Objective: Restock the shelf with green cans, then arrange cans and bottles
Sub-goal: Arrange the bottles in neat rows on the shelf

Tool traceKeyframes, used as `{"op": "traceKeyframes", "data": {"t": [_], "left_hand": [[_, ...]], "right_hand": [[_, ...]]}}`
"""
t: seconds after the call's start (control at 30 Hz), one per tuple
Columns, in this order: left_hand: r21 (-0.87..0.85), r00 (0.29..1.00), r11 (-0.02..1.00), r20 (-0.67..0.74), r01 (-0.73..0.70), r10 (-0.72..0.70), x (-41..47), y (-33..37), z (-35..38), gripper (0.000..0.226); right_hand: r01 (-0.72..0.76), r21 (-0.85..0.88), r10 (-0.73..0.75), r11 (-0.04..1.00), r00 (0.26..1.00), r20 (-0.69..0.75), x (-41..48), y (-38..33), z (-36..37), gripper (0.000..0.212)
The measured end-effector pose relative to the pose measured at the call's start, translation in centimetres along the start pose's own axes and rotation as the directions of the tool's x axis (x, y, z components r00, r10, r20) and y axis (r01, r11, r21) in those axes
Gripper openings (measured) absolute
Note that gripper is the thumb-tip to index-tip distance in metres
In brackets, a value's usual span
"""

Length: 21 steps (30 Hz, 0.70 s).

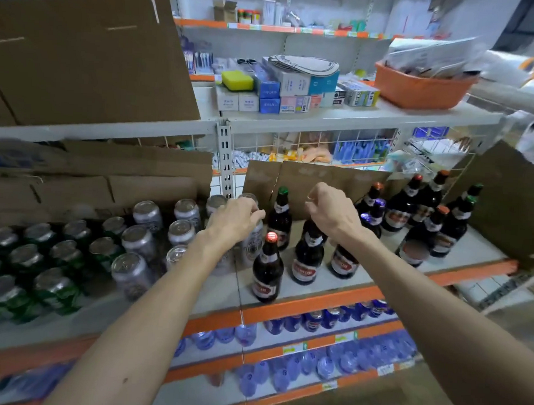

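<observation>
Green cans (57, 288) stand in rows at the left of the white shelf (215, 298), with several silver cans (135, 239) to their right. My left hand (232, 220) is closed over the top of a silver can (253, 247) beside the shelf divider. My right hand (332, 213) grips the neck of a brown bottle (307, 256). Other brown bottles with red labels stand around it: one with a red cap (267, 268) in front, one with a green cap (279, 218) behind, another (344, 262) under my right wrist.
More brown bottles (424, 215) fill the shelf's right side. Cardboard sheets (318, 180) lean at the back and a cardboard box (82, 53) sits above left. An orange basket (420, 89) and small boxes are on the upper shelf. Blue bottles (314, 360) fill lower shelves.
</observation>
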<state>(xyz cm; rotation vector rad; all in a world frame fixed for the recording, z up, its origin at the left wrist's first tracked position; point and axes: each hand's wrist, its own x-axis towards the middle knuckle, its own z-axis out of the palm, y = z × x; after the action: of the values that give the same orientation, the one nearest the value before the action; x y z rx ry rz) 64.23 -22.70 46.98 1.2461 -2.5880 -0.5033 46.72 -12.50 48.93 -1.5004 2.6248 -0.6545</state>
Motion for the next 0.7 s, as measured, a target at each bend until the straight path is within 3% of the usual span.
{"op": "traceKeyframes", "data": {"t": [0.33, 0.47, 0.7], "left_hand": [[-0.054, 0.983, 0.997, 0.177, 0.058, -0.048, -0.5, 2.7, 1.1, 0.060], [-0.035, 0.968, 0.993, 0.229, 0.109, -0.098, 0.5, 3.8, 2.7, 0.057], [-0.051, 0.977, 0.977, 0.053, 0.208, -0.205, 2.0, 4.9, 3.7, 0.051]], "right_hand": [[-0.043, -0.029, 0.044, 0.999, 0.998, 0.039, -2.2, 4.6, -2.7, 0.027], [-0.015, -0.002, 0.015, 1.000, 0.993, 0.115, -1.0, 6.7, -2.3, 0.032], [0.068, 0.019, -0.071, 0.997, 0.980, 0.187, 2.4, 10.8, -1.1, 0.031]]}}
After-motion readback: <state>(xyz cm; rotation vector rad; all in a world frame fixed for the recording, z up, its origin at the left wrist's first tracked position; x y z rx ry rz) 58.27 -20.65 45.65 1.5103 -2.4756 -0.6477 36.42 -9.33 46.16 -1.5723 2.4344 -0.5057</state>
